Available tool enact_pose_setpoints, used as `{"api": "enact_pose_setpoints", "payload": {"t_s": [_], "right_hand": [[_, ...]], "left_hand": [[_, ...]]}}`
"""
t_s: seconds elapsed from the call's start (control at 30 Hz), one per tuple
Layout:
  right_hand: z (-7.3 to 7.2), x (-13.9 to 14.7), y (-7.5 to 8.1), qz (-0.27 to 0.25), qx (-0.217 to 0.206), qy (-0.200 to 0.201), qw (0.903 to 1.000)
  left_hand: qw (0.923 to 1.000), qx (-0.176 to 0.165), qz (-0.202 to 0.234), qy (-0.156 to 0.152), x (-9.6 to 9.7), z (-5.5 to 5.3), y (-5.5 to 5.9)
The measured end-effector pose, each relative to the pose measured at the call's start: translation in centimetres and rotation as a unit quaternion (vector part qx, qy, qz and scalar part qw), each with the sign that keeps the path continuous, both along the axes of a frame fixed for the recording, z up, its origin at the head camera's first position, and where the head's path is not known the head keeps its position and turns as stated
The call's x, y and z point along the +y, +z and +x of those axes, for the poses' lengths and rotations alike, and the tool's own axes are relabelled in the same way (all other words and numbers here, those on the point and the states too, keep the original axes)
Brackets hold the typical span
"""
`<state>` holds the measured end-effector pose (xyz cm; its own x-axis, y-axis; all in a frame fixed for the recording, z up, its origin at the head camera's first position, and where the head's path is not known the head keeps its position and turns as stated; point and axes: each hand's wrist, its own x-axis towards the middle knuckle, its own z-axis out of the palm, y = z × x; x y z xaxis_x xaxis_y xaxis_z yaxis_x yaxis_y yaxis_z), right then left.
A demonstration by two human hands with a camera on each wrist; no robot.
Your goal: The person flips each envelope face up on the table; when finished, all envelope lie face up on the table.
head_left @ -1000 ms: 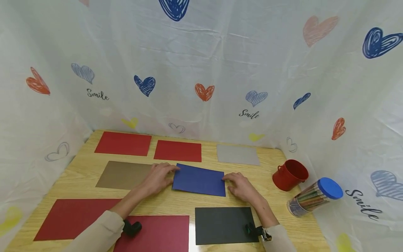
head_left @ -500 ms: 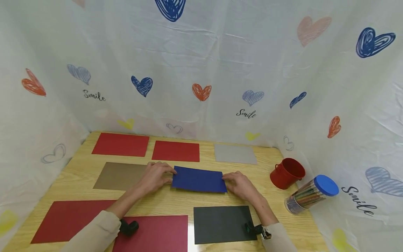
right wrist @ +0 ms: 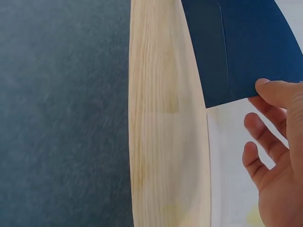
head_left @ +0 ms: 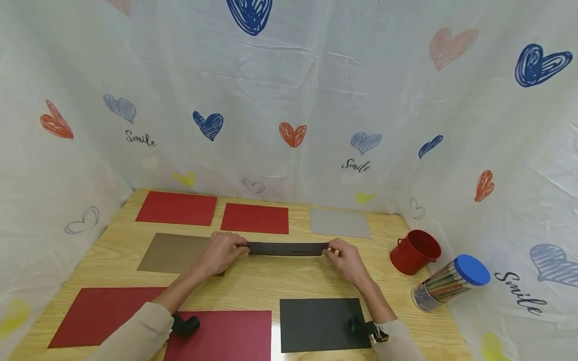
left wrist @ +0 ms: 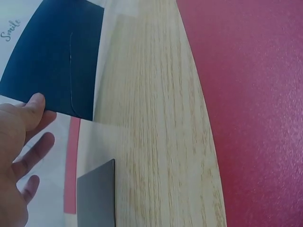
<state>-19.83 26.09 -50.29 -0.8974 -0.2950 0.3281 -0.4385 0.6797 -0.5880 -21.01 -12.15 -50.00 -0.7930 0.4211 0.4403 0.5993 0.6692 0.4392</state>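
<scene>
A dark blue paper envelope is held above the middle of the table, tipped so the head view sees only a thin dark strip of it. My left hand pinches its left end between thumb and fingers; my right hand pinches the right end likewise. Both wrist views show the face of the blue envelope with a flap line running along its length. The thumb of the right hand lies on that face, other fingers curled loosely below. Beneath and beside the left hand lies a brown rectangle.
Red rectangles lie at the back and front left. A grey rectangle lies at back right, a black one in front. On the right stand a red bucket and a blue-lidded jar of pencils.
The blue envelope has been lifted and tilted from showing its broad face to nearly edge-on in the head view. Both hands have turned with it, keeping hold of its ends.
</scene>
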Motion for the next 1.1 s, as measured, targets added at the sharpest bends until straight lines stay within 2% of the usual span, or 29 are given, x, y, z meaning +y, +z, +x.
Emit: {"api": "enact_pose_setpoints", "payload": {"t_s": [0.13, 0.3, 0.5, 0.67, 0.93, 1.1], "right_hand": [[0.0, -0.3, 0.1, -0.026, -0.004, -0.007, 0.9996], [0.0, -0.5, 0.1, -0.050, -0.024, -0.027, 0.9981], [0.2, -0.7, -0.2, -0.092, -0.047, -0.043, 0.9937], [0.2, -1.0, -0.2, -0.123, -0.047, -0.035, 0.9907], [0.1, -1.4, -0.2, -0.095, -0.052, -0.045, 0.9932], [0.1, -1.6, -0.3, -0.082, -0.076, -0.047, 0.9927]], "left_hand": [[0.9999, 0.005, 0.008, -0.004, 0.0, -0.1, 0.0], [0.9996, -0.018, 0.021, -0.001, -0.2, 0.0, 0.1], [0.9984, -0.047, 0.028, 0.014, -0.4, 0.2, 0.0], [0.9972, -0.057, 0.034, 0.034, -0.3, 0.4, 0.0], [0.9920, -0.081, 0.077, 0.057, -0.3, 0.4, 0.0], [0.9932, -0.073, 0.063, 0.066, -0.4, 0.4, 0.0]]}}
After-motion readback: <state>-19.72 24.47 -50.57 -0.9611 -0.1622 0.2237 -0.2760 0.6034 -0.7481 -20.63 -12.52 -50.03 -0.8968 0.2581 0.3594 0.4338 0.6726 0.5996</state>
